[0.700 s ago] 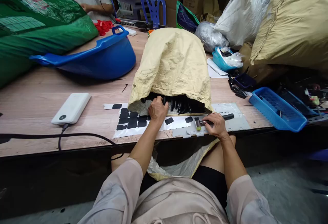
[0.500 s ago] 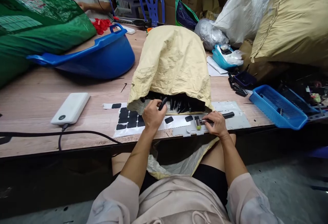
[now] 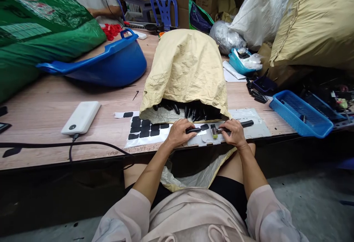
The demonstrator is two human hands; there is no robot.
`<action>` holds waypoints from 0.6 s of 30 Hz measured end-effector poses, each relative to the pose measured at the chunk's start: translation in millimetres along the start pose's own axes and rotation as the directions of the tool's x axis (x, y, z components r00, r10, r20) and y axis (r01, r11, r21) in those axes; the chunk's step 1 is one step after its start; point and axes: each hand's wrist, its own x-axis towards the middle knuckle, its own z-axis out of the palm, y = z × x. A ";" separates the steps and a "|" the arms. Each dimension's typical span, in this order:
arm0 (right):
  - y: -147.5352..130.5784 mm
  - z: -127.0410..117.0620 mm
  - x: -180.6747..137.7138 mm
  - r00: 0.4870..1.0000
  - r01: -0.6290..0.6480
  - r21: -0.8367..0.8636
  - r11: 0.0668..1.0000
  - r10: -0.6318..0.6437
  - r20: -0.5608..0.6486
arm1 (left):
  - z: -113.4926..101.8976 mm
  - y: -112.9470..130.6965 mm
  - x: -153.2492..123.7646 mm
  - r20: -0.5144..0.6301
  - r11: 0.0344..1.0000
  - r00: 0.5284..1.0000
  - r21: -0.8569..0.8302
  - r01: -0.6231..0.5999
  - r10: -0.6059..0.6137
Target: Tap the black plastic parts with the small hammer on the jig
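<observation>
My left hand (image 3: pixel 181 132) grips a slim black tapered piece (image 3: pixel 195 130), its tip pointing right over the grey board (image 3: pixel 257 124). Fingers of my right hand (image 3: pixel 233 132) are wrapped round a small hammer (image 3: pixel 247 123); its metal and yellow-green head lies to the left, close to the black piece's tip. Just beyond both hands, the mouth of a beige sack (image 3: pixel 188 65) shows several similar black pieces (image 3: pixel 193 112) inside. Left of my left hand lies a white sheet (image 3: pixel 163 135) bearing rows of black rounded pads (image 3: pixel 144 128).
A white power bank (image 3: pixel 81 117) with a black cable sits on the left. Behind it stands a blue basin (image 3: pixel 110 65) beside a green sack (image 3: pixel 49 46). To the right are a blue basket (image 3: pixel 301 114) and big stuffed sacks (image 3: pixel 315 20). Another person's arm (image 3: pixel 106 11) shows at the back.
My left hand has come away from the sack's mouth, moving right and nearer to me with the black piece, now held flat by the hammer head. My right hand stays nearly still.
</observation>
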 end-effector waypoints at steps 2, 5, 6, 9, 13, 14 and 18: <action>0.9 0.0 -0.3 1.000 0.010 -0.001 1.000 -0.010 -0.002 | 1.0 -1.3 -1.0 0.002 1.000 1.000 -0.005 -0.009 0.009; -0.4 -3.2 1.0 0.999 0.037 0.006 0.999 -0.037 -0.009 | 0.1 -1.6 -1.5 0.023 1.000 1.000 -0.009 -0.014 0.015; -2.7 -5.4 1.9 0.999 0.052 0.009 0.999 -0.052 -0.015 | -0.6 -1.3 -1.3 0.030 1.000 0.999 -0.007 -0.016 0.016; -17.9 -13.5 4.5 0.996 0.079 -0.004 0.997 -0.079 -0.042 | -2.7 0.4 -0.7 0.048 1.000 0.999 -0.006 -0.017 0.018; -49.5 -16.3 5.8 0.994 -0.027 0.028 0.999 0.030 -0.102 | -4.2 2.5 0.7 0.067 0.999 0.998 -0.037 0.017 -0.014; -57.0 -14.7 5.6 0.993 -0.053 0.076 0.996 0.060 -0.102 | -4.2 2.9 1.2 0.070 0.998 0.997 -0.046 0.033 -0.030; -79.2 -5.5 4.3 0.980 -0.156 0.152 0.976 0.172 -0.103 | -3.1 3.7 2.8 0.080 0.994 0.994 -0.072 0.077 -0.071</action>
